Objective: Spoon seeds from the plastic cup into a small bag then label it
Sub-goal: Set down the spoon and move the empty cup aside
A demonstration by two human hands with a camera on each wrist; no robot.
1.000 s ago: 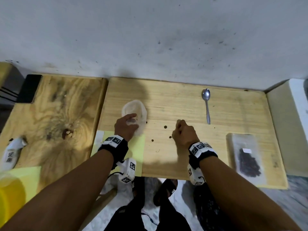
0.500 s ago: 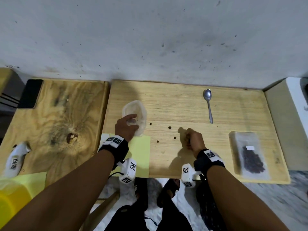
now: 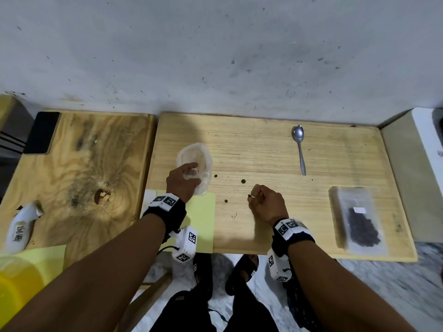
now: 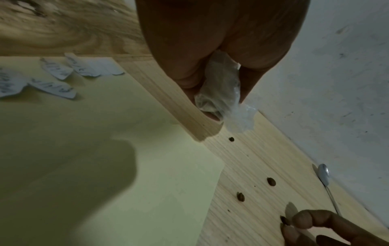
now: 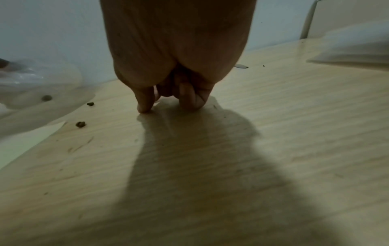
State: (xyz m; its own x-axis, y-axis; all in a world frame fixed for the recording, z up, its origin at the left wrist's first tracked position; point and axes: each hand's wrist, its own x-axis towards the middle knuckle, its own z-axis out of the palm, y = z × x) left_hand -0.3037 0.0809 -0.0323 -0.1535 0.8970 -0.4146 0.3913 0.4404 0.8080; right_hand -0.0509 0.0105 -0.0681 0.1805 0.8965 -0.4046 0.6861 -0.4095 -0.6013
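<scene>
My left hand [image 3: 182, 182] grips the near rim of the plastic cup [image 3: 195, 161], a thin, crumpled clear cup lying at about 10 o'clock on the pale wooden surface [image 3: 275, 212]; the left wrist view shows thumb and fingers clamped on the bunched plastic. My right hand [image 3: 265, 203] rests near the middle of the surface, its fingers curled together with the tips down on the wood, and a single dark seed [image 4: 284, 220] sits right at the fingertips [image 4: 303, 219]. From these views I cannot tell whether that seed is actually pinched or only touched.

Three more loose seeds [image 3: 243, 181] lie scattered on the wood between my two hands, apart from one another. The metal spoon [image 3: 299, 149] lies untouched at 1 o'clock, bowl toward the wall, well apart from both hands. The small bag [image 3: 357, 219], clear plastic with a dark heap of seeds inside and a small white label [image 3: 359, 210] on it, lies flat at 3 o'clock near the right edge.

A yellow-green sheet of paper [image 3: 202, 221] lies under my left wrist at 8 o'clock, with a few white paper slips [image 4: 58, 76] bearing handwriting at its far corner. A black phone [image 3: 42, 132] lies on the darker wooden board to the left.
</scene>
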